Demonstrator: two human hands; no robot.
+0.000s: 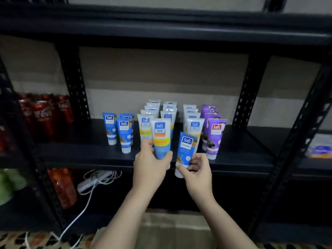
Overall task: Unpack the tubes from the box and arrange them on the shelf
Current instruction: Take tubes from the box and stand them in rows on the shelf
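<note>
Tubes, 2 in hand: my left hand (152,163) grips the white-and-yellow tube (161,139) near its matching rows, my right hand (195,167) pinches the blue tube (186,150), best carried left to the blue group (119,131), cap down on the shelf (242,150).

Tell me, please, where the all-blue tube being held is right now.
The right hand holds the all-blue tube centre-frame, before the shelf edge.
</note>
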